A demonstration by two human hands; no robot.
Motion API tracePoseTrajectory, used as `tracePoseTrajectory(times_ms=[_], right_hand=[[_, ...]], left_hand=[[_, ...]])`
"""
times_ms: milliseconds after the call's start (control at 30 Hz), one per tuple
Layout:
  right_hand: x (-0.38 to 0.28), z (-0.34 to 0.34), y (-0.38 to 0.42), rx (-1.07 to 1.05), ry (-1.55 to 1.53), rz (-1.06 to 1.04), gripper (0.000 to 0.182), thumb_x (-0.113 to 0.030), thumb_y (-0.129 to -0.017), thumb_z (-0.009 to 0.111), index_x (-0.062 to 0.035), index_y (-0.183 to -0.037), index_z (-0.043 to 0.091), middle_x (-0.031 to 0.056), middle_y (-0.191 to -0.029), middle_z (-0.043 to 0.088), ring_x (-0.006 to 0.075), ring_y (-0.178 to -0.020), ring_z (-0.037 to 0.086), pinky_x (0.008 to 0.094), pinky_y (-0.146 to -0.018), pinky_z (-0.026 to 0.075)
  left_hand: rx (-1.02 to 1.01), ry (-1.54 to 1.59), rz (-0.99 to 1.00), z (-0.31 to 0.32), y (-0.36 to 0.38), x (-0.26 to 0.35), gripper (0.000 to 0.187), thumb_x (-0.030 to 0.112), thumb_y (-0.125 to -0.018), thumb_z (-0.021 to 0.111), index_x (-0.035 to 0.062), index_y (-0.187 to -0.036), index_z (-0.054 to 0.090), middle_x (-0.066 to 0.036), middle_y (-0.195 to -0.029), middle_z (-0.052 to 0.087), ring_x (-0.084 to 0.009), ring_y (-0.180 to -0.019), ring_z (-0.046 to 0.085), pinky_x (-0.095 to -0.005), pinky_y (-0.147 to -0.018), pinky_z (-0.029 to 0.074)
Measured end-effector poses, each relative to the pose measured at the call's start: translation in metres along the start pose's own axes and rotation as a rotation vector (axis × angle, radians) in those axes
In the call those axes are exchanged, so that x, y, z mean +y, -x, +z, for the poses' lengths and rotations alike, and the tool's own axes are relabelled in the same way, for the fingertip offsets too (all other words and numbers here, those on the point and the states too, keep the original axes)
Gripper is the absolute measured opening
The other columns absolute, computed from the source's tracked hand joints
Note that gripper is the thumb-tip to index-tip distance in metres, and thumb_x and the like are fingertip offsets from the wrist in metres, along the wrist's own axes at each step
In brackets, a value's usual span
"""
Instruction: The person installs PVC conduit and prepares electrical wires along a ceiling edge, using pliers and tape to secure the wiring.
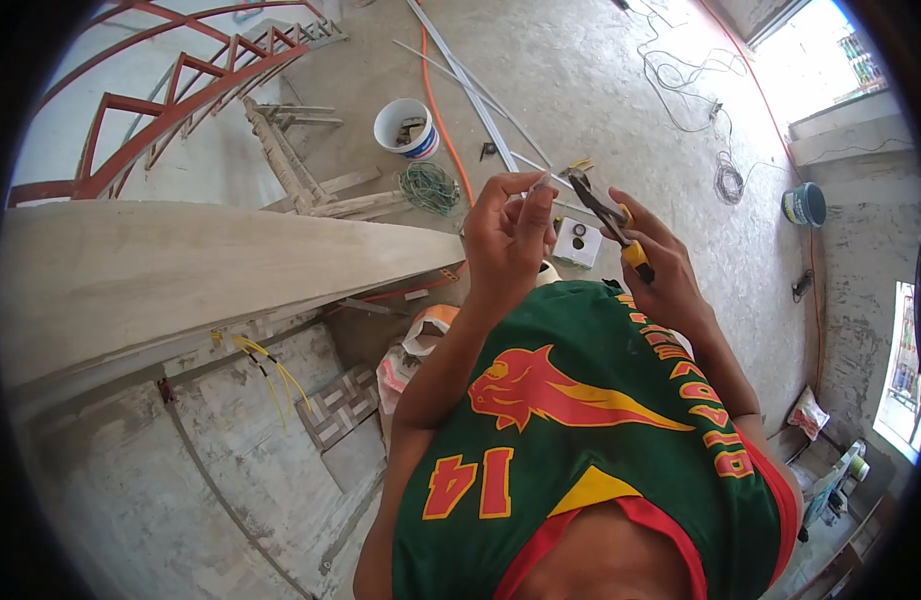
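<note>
One small pale piece sits pinched in the left hand, one pair of pliers in the right hand.
In the head view, the left thumb and fingers close on the piece above the floor; the right hand wraps the yellow-and-black handles, the metal head near the piece, contact unclear. The pliers look stiff, hard and fairly weighty, best held well down the handles; the piece, its material unclear, is probably light and easily dropped, best pinched by its near end, leaving the far end exposed.
</note>
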State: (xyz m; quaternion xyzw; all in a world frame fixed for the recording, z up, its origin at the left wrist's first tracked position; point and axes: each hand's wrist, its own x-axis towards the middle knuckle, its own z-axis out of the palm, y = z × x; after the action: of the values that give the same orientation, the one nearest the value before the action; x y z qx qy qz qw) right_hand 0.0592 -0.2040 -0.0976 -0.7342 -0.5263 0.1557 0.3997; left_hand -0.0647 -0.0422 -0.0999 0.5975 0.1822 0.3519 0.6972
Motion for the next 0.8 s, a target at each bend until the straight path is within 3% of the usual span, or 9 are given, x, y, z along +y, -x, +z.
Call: tracePoseTrajectory(times_ms=[133,233,333,533,800], right_hand=[[-0.008,-0.001,0.001,0.013,0.101,-0.026,0.044,0.009,-0.06,0.059,0.0001,-0.103,0.062,0.0175,-0.131,0.048,0.0369,-0.116,0.05,0.0435,-0.095,0.043],[-0.011,0.001,0.003,0.046,0.157,-0.031,0.048,0.009,-0.06,0.061,-0.0011,-0.107,0.062,0.0166,-0.127,0.049,0.0356,-0.113,0.05,0.0429,-0.094,0.043],[-0.014,0.001,0.004,0.047,0.178,-0.006,0.051,0.007,-0.06,0.062,-0.0019,-0.11,0.062,0.0161,-0.125,0.049,0.0353,-0.113,0.049,0.0428,-0.095,0.042],[-0.014,-0.001,0.004,0.018,0.199,-0.002,0.05,0.005,-0.061,0.062,-0.0024,-0.111,0.062,0.0168,-0.124,0.048,0.035,-0.113,0.049,0.0429,-0.095,0.041],[-0.012,-0.001,0.007,0.028,0.181,0.015,0.048,0.004,-0.062,0.064,-0.0017,-0.11,0.064,0.0183,-0.119,0.049,0.0348,-0.108,0.052,0.0418,-0.091,0.043]], left_hand=[[0.073,-0.15,0.125,0.003,0.003,-0.007,0.02,0.012,-0.092,0.059,-0.0025,-0.104,0.053,-0.011,-0.094,0.061,-0.007,-0.058,0.054,-0.0193,-0.046,0.043],[0.132,-0.369,0.354,0.0,0.001,-0.019,0.018,0.008,-0.091,0.059,-0.0037,-0.104,0.054,-0.012,-0.095,0.061,-0.0072,-0.062,0.055,-0.0199,-0.049,0.046],[0.138,-0.453,0.435,0.002,0.002,-0.019,0.018,0.004,-0.09,0.06,-0.0051,-0.104,0.055,-0.014,-0.098,0.061,-0.0088,-0.068,0.059,-0.0214,-0.054,0.05],[0.143,-0.483,0.415,0.006,0.004,-0.023,0.019,0.004,-0.089,0.06,-0.006,-0.105,0.056,-0.016,-0.099,0.063,-0.0123,-0.077,0.063,-0.0234,-0.063,0.052],[0.177,-0.559,0.55,0.01,0.002,-0.031,0.018,0.004,-0.089,0.06,-0.0054,-0.105,0.057,-0.016,-0.096,0.066,-0.0136,-0.08,0.064,-0.0247,-0.067,0.052]])
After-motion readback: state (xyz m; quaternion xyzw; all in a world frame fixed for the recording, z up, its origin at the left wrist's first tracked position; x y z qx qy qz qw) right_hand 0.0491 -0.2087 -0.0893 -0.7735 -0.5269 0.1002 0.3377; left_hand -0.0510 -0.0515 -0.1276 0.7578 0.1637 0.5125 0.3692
